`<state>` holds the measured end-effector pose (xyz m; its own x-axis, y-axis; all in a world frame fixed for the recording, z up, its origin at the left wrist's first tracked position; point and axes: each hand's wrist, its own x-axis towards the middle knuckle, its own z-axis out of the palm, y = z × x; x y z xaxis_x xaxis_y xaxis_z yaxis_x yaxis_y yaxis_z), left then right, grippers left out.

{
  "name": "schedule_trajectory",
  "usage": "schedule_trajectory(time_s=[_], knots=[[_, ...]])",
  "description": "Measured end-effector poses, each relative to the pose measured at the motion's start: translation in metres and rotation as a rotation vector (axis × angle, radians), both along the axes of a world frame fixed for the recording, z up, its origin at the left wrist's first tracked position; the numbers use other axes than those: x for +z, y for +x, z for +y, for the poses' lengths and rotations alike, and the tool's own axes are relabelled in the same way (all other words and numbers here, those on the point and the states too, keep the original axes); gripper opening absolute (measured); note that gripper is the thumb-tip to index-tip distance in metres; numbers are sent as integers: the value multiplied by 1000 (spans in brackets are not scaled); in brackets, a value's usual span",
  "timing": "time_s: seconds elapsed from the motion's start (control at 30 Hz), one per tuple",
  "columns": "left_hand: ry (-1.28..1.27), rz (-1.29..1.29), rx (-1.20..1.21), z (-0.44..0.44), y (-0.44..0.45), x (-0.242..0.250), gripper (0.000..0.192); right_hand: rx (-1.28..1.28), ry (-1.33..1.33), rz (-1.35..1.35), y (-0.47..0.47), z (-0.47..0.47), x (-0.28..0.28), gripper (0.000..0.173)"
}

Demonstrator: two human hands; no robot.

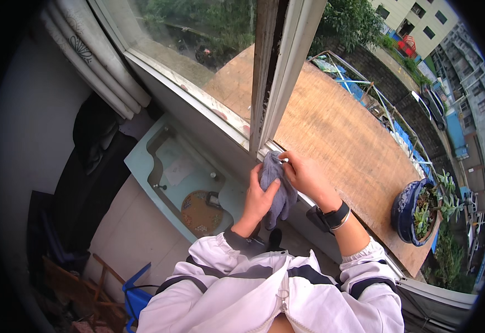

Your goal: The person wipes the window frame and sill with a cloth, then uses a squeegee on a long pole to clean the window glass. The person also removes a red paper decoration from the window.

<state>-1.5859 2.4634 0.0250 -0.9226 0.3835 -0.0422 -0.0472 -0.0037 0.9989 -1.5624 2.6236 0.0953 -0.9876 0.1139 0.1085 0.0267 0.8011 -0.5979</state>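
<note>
A bunched grey-purple cloth (276, 191) hangs in front of my chest at the windowsill. My left hand (261, 195) grips it from the left side, thumb across its front. At the cloth's upper right edge, the bent fingers of my right hand (302, 170) pinch it. A small dark spot or object shows by those fingertips, too small to name. Just beyond the cloth's top are the white window track (270, 146) and the foot of the upright sliding-window frame (282, 83). The cloth's lower end hangs loose below my hands.
A glass-topped table (176, 145) with a round brown mat (200, 211) stands lower left. Outside the window lies a wooden board (342, 125), bearing a blue pot of succulents (408, 214) at right. A patterned curtain (88, 54) and a blue plastic stool (136, 295) are at left.
</note>
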Motion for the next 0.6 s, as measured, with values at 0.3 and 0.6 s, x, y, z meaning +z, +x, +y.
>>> schedule_trajectory(time_s=[0.3,0.6], knots=[[-75,8,16,1,-15,-1,64,-36,159,-65,-42,-10,-35,15],[-149,177,-119,-7,-2,2,59,-33,184,-139,-14,-3,-24,9]])
